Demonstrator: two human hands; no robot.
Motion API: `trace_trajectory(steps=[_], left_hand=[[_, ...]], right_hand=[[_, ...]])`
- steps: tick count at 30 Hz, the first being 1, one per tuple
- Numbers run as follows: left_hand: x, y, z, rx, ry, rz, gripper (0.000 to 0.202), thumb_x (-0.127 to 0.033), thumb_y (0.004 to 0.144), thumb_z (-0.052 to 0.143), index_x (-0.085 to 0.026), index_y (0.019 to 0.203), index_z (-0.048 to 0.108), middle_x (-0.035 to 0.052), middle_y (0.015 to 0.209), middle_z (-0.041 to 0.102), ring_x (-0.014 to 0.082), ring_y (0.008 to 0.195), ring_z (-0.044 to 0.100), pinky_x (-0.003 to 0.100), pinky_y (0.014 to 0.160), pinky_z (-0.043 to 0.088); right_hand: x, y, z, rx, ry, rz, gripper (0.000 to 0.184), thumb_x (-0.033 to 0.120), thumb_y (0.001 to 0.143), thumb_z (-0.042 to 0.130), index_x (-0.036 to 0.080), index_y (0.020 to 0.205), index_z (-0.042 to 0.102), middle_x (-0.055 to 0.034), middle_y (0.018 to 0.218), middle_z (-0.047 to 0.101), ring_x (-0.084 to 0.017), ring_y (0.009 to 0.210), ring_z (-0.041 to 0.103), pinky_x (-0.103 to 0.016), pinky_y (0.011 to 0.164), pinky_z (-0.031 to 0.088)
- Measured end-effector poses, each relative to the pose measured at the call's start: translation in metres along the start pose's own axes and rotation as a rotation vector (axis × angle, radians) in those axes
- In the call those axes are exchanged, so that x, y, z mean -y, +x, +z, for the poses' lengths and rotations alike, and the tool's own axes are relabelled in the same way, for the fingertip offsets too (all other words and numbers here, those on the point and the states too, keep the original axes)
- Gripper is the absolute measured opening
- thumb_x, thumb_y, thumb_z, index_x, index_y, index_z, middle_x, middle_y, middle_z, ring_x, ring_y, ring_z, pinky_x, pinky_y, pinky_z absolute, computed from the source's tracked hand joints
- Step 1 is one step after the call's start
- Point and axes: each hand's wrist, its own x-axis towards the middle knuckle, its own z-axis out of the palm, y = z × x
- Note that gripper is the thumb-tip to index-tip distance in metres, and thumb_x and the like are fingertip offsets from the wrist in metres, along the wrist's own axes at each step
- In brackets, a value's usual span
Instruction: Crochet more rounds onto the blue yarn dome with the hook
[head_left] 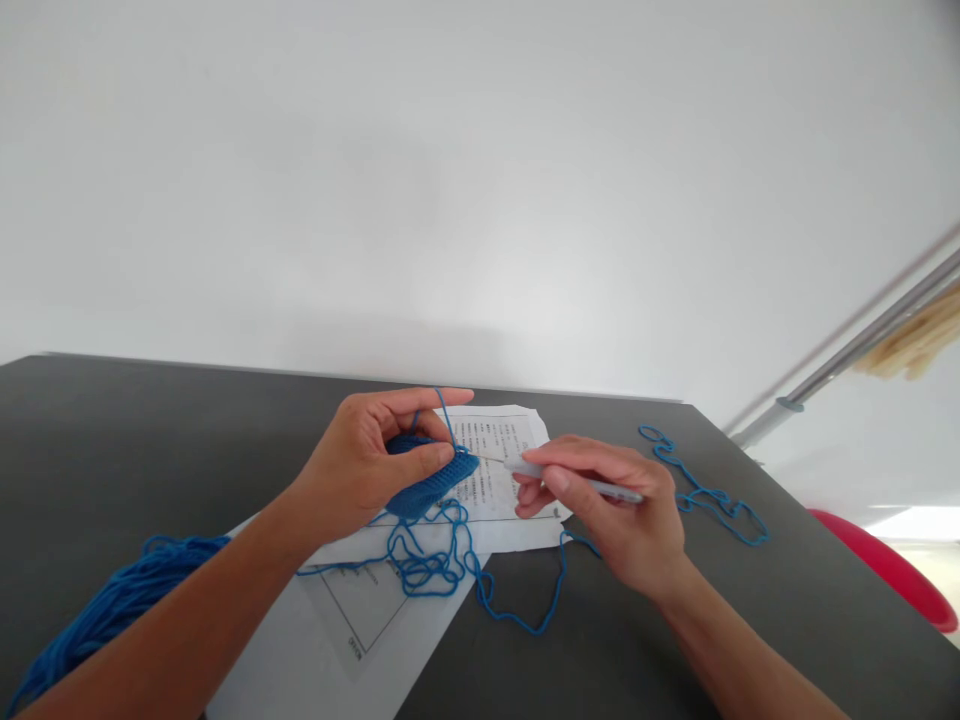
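Many stitches done: blue crocheted piece pinched in left hand over printed paper, right hand gripping hook, tip at its edge. Skein on tabletop looks unworked; can't tell how much is left.

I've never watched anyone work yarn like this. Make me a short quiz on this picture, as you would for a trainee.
1. Which hand holds the grey-handled hook?
2. True or false: the blue piece lies on the table, untouched by either hand.
3. Choose: the printed sheets lie on (a) a red cloth, (b) a dark table, (c) a wooden tray.

Key:
1. The right hand.
2. False: the left hand holds the blue piece.
3. b
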Motion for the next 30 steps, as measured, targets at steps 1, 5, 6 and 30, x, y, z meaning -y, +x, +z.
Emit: trace_trajectory(steps=[1,5,6,30], left_hand=[[0.000,-0.001,0.003,-0.026,0.007,0.007,0.049,-0.026,0.081,0.079,-0.017,0.128,0.074,0.0006,0.078,0.074,0.0152,0.070,0.065,0.024,0.064,0.054],[0.000,-0.007,0.023,-0.200,0.138,0.077,0.046,-0.022,0.081,0.076,-0.017,0.127,0.075,-0.0020,0.077,0.075,0.0151,0.073,0.067,0.026,0.075,0.055],[0.000,-0.009,0.028,-0.228,0.166,0.081,0.046,-0.021,0.082,0.074,-0.017,0.128,0.074,-0.0026,0.077,0.076,0.0151,0.073,0.068,0.027,0.078,0.055],[-0.009,-0.014,0.042,-0.217,-0.646,-0.076,0.039,-0.016,0.069,0.090,-0.024,0.107,0.084,-0.0023,0.069,0.074,0.0080,0.059,0.064,0.014,0.055,0.053]], right_hand=[[-0.004,0.000,0.004,-0.058,0.177,0.117,0.013,0.025,0.094,0.072,0.023,0.101,0.082,-0.0042,0.079,0.081,-0.015,0.064,0.077,-0.026,0.061,0.067],[-0.016,-0.001,0.027,-0.198,0.614,0.407,0.017,0.033,0.085,0.082,0.017,0.089,0.082,-0.0048,0.073,0.080,-0.010,0.055,0.072,-0.016,0.054,0.063],[-0.018,-0.001,0.034,-0.228,0.657,0.417,0.019,0.034,0.083,0.083,0.016,0.090,0.081,-0.0050,0.073,0.080,-0.010,0.058,0.072,-0.017,0.056,0.064],[-0.020,-0.020,0.046,-0.083,-0.719,-0.659,0.060,0.007,0.098,0.055,0.011,0.156,0.041,-0.0192,0.121,0.067,-0.026,0.110,0.066,-0.039,0.089,0.062]])
